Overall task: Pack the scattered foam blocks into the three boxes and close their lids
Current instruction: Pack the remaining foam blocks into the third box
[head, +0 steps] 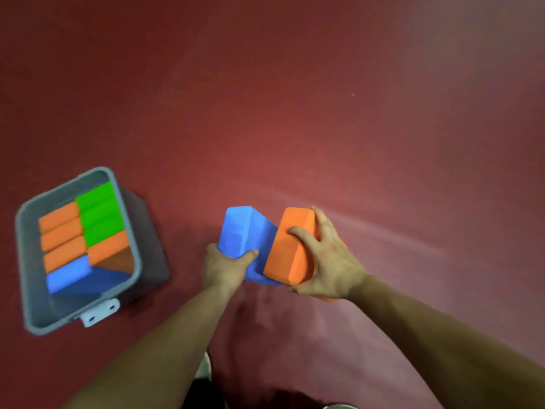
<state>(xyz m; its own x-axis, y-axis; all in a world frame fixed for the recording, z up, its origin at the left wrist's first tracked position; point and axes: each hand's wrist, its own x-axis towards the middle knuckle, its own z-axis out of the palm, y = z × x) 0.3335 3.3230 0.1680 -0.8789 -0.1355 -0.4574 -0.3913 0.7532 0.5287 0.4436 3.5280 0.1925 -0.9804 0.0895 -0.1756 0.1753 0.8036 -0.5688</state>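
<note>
My left hand (pixel 224 268) grips a blue foam block (pixel 243 231) from below, thumb across its near face. My right hand (pixel 327 261) grips an orange foam block (pixel 290 255), fingers wrapped over its top and right side. The two blocks touch side by side above the red floor, at the centre of the view. To the left stands an open grey box (pixel 29 305) holding several orange, green and blue blocks packed in rows, with some room at its near end. Only this one box is in view.
A white latch (pixel 100 312) sticks out from the grey box's near rim. Red floor (pixel 324 113) stretches all around. My feet show partly at the bottom edge, and a small grey round object (pixel 339 406) peeks in at the bottom right.
</note>
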